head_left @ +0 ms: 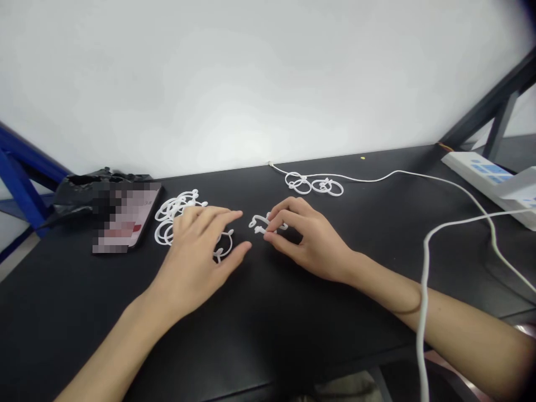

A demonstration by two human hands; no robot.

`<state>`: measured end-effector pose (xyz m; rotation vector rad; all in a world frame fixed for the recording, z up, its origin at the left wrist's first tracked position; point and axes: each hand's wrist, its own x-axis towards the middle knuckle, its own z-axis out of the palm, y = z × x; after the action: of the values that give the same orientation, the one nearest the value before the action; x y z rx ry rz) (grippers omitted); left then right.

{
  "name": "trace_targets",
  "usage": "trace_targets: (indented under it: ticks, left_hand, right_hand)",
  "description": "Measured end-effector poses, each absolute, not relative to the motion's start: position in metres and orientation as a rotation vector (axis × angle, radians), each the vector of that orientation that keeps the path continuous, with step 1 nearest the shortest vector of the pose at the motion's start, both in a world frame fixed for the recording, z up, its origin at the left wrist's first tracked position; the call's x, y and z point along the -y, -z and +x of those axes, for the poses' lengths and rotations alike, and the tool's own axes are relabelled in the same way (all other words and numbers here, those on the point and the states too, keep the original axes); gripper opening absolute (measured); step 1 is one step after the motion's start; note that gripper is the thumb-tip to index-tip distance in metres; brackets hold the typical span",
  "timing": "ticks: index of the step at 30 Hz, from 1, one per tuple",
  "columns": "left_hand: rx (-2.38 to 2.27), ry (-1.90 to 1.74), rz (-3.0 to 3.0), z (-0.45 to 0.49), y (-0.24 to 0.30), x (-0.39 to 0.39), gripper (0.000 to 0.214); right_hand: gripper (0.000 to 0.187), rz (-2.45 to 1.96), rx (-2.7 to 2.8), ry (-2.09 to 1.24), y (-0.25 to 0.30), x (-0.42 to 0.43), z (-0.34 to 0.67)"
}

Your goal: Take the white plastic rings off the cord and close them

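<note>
My left hand (200, 254) lies over a pile of white plastic rings (173, 215) on the black table (259, 312), fingers stretched out and apart, resting on the rings' right edge. A white ring (224, 245) shows between its thumb and fingers. My right hand (307, 237) is just to the right, with its fingertips pinched on a small white plastic piece (260, 224) that lies on the table.
A phone (125, 218) lies left of the rings beside a black bag (81, 190). Several joined white rings (314, 184) sit near the table's far edge, at the end of a white cable (425, 262) that crosses my right forearm. A white power strip (489, 181) sits at right.
</note>
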<state>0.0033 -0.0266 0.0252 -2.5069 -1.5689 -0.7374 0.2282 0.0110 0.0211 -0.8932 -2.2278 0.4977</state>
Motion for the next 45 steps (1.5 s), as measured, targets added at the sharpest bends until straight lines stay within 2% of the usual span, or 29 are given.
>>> trace_targets:
  ticks: [4,14,16,20,28,33,45]
  left_hand:
    - [1.469,0.752,-2.519,0.019,-0.017,0.031,0.042]
    - [1.609,0.922,-2.523,0.024,-0.021,0.033,0.028]
    - [1.612,0.938,-2.525,0.024,-0.022,0.032,0.028]
    - [1.635,0.943,-2.442,0.02,-0.023,0.03,0.029]
    - [1.602,0.907,-2.341,0.014,-0.023,0.028,0.034]
    - [1.476,0.909,-2.469,0.016,-0.021,0.028,0.029]
    - [1.413,0.962,-2.536,0.014,-0.025,0.031,0.029]
  right_hand:
    - [0.005,-0.848,2.111,-0.7,-0.023,-0.007,0.223]
    - [0.006,-0.75,2.09,-0.898,-0.023,-0.003,0.219]
    - [0.002,-0.742,2.133,-0.886,-0.022,-0.004,0.22]
    - [0.013,-0.788,2.307,-0.798,-0.019,-0.004,0.221]
    - [0.012,-0.998,2.443,-0.363,-0.018,-0.009,0.224]
    - [0.03,-0.809,2.247,-0.433,-0.022,-0.007,0.225]
    - [0.01,-0.72,2.173,-0.519,-0.027,-0.005,0.222]
